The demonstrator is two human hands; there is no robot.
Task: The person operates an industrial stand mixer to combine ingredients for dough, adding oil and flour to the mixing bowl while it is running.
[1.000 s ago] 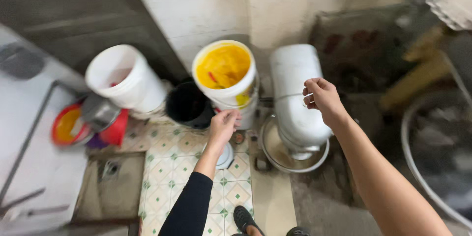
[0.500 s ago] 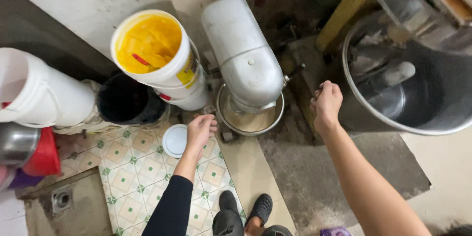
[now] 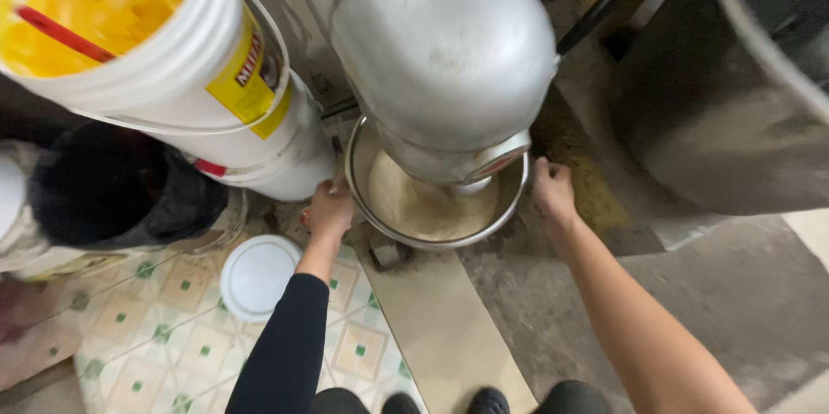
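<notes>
A grey floor-standing mixer (image 3: pixel 440 51) fills the top middle. Under its head sits a steel bowl (image 3: pixel 509 202) with pale dough (image 3: pixel 423 207) inside. My left hand (image 3: pixel 330 209), in a black sleeve, touches the bowl's left rim. My right hand (image 3: pixel 553 192), bare-armed, rests at the bowl's right rim. Whether either hand actually grips the rim is hard to tell.
A white bucket of yellow liquid (image 3: pixel 112 25) with a red stick stands stacked at the upper left. A black bucket (image 3: pixel 112 189) sits left, a round white lid (image 3: pixel 257 276) lies on patterned tiles. A large steel tub (image 3: pixel 734 94) stands right. My shoes show at the bottom.
I have leaned in much closer to the mixer. Both hands dropped from mid-air to the two sides of the bowl's rim.
</notes>
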